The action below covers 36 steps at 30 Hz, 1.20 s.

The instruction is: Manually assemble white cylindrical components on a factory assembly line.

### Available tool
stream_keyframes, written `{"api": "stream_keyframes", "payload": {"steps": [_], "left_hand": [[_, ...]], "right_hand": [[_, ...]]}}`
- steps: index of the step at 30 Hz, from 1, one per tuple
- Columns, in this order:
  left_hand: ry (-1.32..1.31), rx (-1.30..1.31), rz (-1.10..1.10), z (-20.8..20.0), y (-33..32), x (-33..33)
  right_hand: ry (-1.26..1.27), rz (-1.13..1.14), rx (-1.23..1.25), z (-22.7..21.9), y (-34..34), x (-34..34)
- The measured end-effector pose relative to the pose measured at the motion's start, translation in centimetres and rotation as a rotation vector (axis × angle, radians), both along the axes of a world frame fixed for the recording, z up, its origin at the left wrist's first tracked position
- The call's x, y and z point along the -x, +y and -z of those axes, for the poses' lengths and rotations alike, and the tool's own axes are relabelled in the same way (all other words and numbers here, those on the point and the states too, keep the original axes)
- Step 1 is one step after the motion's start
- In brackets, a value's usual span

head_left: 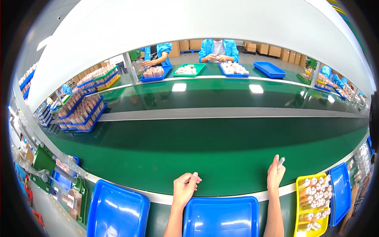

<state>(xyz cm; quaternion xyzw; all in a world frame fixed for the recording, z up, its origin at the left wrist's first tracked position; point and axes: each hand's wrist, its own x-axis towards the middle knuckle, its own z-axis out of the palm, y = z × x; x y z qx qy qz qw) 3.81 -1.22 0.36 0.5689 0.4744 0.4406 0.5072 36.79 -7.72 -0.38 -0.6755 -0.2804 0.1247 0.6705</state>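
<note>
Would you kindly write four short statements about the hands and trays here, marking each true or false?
1. The right hand holds a small pale cylinder. True.
2. The yellow tray stands left of the left hand. False: the yellow tray is right of the right hand.
3. A blue tray lies between the forearms. True.
4. Both hands are inside that blue tray. False: both show over the green surface.

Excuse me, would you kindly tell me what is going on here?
The right hand holds a small pale tube over the green belt. The left hand is loosely curled over the belt's near side; whether it holds anything is unclear. A blue tray lies between the forearms, and a yellow tray of small pieces to the right. Across, two co-workers are behind trays.
</note>
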Motion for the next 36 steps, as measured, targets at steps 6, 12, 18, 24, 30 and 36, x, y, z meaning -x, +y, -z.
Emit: {"api": "stream_keyframes", "payload": {"steps": [6,12,18,24,30,36], "left_hand": [[0.014,-0.013,-0.007,0.0,0.0,-0.2],[0.002,0.018,-0.002,0.0,0.0,-0.3],[0.006,0.025,0.006,-0.1,-0.1,-0.3],[-0.018,0.048,0.023,-0.4,-0.1,-0.2],[-0.093,0.074,0.007,-0.3,0.0,0.1],[-0.150,0.044,0.027,0.6,0.1,0.5]], "right_hand": [[-0.086,-0.077,-0.069,0.2,-0.4,0.4],[-0.117,-0.020,-0.289,1.1,0.3,-0.1],[-0.063,-0.080,-0.224,0.5,0.2,0.2],[-0.215,-0.037,0.080,-0.3,0.2,0.6],[-0.611,-0.175,0.240,-0.2,0.3,1.2],[-0.696,-0.122,0.393,0.9,0.3,0.7]]}}
